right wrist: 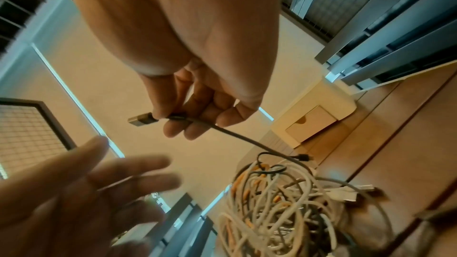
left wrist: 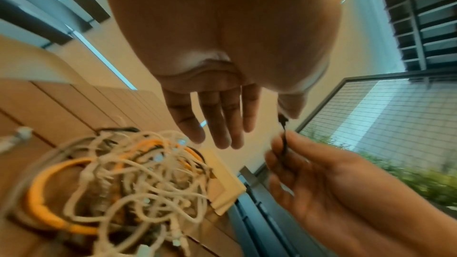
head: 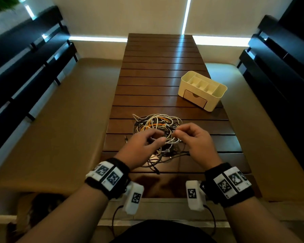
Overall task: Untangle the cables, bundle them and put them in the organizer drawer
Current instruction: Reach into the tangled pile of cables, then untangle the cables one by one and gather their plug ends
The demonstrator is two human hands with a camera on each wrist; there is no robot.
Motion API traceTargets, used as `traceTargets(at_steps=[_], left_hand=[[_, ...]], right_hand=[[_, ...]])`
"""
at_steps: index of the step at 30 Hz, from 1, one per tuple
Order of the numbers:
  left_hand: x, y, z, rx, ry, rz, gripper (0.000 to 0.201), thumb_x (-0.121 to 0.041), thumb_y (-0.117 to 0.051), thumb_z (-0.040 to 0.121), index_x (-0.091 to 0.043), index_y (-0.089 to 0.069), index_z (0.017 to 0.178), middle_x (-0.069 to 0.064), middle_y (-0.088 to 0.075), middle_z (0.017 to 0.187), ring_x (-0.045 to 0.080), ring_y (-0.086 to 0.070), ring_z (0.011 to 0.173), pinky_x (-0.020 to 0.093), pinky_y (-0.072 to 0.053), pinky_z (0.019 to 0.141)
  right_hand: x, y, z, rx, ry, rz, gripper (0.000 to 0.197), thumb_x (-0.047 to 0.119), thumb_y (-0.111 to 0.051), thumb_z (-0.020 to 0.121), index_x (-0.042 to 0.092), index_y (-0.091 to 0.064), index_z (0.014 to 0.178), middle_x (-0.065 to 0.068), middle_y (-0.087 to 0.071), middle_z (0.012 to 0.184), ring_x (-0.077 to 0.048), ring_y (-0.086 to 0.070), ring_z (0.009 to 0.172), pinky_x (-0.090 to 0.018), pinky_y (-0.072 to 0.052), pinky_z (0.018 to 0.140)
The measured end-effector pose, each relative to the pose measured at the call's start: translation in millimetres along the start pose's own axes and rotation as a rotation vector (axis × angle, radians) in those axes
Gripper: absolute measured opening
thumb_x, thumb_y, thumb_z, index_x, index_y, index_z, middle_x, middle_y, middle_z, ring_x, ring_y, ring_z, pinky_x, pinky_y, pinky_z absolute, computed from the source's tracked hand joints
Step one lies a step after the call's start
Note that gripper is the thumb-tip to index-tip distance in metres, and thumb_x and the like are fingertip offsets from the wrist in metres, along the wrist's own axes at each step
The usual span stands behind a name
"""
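Observation:
A tangle of white, orange and dark cables (head: 158, 130) lies on the wooden slatted table (head: 156, 76), near the front. My right hand (head: 178, 133) hovers over the pile's right side and pinches a dark cable (right wrist: 237, 136) just behind its USB plug (right wrist: 142, 120); the cable trails down into the pile (right wrist: 284, 212). My left hand (head: 156, 137) hangs over the pile's left side with its fingers (left wrist: 217, 120) straight and spread, holding nothing. The cream organizer (head: 203, 90) stands farther back on the right, its small drawer (head: 195, 98) closed.
Tan cushioned benches (head: 68, 111) flank the table on both sides, with dark slatted backs (head: 25, 67) behind them. A loose dark plug end (head: 157, 171) lies near the table's front edge. Bare slats stretch beyond the organizer.

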State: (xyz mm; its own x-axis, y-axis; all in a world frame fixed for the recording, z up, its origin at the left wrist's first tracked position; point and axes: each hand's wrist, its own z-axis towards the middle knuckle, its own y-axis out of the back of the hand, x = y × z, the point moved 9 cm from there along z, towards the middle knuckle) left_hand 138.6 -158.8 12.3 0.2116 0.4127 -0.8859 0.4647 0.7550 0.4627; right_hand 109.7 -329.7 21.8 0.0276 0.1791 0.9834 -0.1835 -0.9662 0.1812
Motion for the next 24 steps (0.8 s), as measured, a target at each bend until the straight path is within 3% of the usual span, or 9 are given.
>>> traceTargets(at_steps=[3,6,9,13,16,18,20,22,24], left_hand=[[-23,-16,9,0.031,-0.081,-0.051,0.036,-0.042,-0.050,0.099,-0.026,-0.059,0.130,-0.011,-0.066,0.111,-0.001,-0.060,0.098,0.024,-0.050,0.084],[-37,-17,14,0.001,-0.161,-0.157,0.033,-0.027,-0.052,0.101,-0.023,-0.059,0.133,-0.008,-0.066,0.122,0.002,-0.060,0.113,0.022,-0.050,0.096],[-43,-12,17,-0.026,-0.223,-0.150,0.028,-0.015,-0.055,0.101,-0.015,-0.064,0.128,-0.003,-0.069,0.118,0.005,-0.063,0.111,0.021,-0.051,0.094],[-43,3,20,-0.126,-0.194,-0.172,0.028,-0.028,-0.050,0.101,-0.013,-0.069,0.116,-0.002,-0.072,0.108,0.012,-0.066,0.105,0.041,-0.055,0.093],[-61,30,22,-0.266,-0.213,-0.256,0.027,-0.025,-0.043,0.105,-0.013,-0.068,0.100,0.003,-0.073,0.097,0.018,-0.069,0.096,0.047,-0.055,0.091],[-79,48,22,-0.326,-0.248,-0.380,0.030,-0.023,-0.039,0.106,-0.011,-0.064,0.094,0.007,-0.071,0.088,0.025,-0.070,0.089,0.046,-0.058,0.088],[-88,63,22,-0.350,-0.259,-0.526,0.032,-0.025,-0.037,0.106,-0.008,-0.059,0.091,0.009,-0.064,0.076,0.027,-0.069,0.077,0.038,-0.059,0.078],[-85,72,23,-0.348,-0.254,-0.542,0.032,-0.029,-0.039,0.103,-0.007,-0.056,0.088,0.007,-0.054,0.065,0.025,-0.061,0.062,0.030,-0.055,0.062],[-72,72,27,-0.334,-0.225,-0.397,0.029,-0.027,-0.044,0.105,-0.010,-0.057,0.086,-0.001,-0.048,0.059,0.020,-0.051,0.055,0.030,-0.046,0.055]], right_hand=[[15,-12,-2,0.057,0.037,0.072,0.012,0.009,-0.066,0.092,0.020,-0.072,0.091,0.004,-0.075,0.095,-0.014,-0.070,0.093,-0.028,-0.057,0.083],[16,-19,-4,0.108,0.047,0.114,0.013,0.005,-0.064,0.093,0.016,-0.071,0.092,0.000,-0.075,0.102,-0.018,-0.070,0.099,-0.032,-0.058,0.086],[15,-19,-4,0.126,0.057,0.163,0.011,0.004,-0.062,0.093,0.013,-0.069,0.093,0.003,-0.074,0.108,-0.015,-0.069,0.102,-0.030,-0.057,0.087],[0,-21,1,0.193,0.032,0.091,0.010,0.009,-0.065,0.093,0.014,-0.069,0.100,0.003,-0.072,0.101,-0.011,-0.067,0.092,-0.027,-0.055,0.081],[-31,-22,11,0.191,-0.012,-0.115,0.008,0.022,-0.068,0.094,0.028,-0.071,0.097,0.002,-0.072,0.098,-0.014,-0.067,0.089,-0.037,-0.056,0.083],[-47,-23,19,0.204,-0.039,-0.230,0.009,0.028,-0.064,0.096,0.033,-0.071,0.095,0.000,-0.073,0.098,-0.020,-0.067,0.092,-0.047,-0.056,0.088],[-49,-19,28,0.193,-0.039,-0.308,0.012,0.028,-0.060,0.098,0.029,-0.071,0.093,-0.002,-0.073,0.094,-0.023,-0.066,0.090,-0.051,-0.055,0.088],[-33,-8,39,0.146,-0.004,-0.300,0.015,0.026,-0.057,0.100,0.027,-0.067,0.088,-0.003,-0.069,0.090,-0.019,-0.064,0.084,-0.045,-0.055,0.079],[-4,2,51,0.093,0.071,-0.263,0.015,0.026,-0.055,0.101,0.029,-0.062,0.088,0.002,-0.064,0.088,-0.009,-0.058,0.079,-0.032,-0.049,0.072]])
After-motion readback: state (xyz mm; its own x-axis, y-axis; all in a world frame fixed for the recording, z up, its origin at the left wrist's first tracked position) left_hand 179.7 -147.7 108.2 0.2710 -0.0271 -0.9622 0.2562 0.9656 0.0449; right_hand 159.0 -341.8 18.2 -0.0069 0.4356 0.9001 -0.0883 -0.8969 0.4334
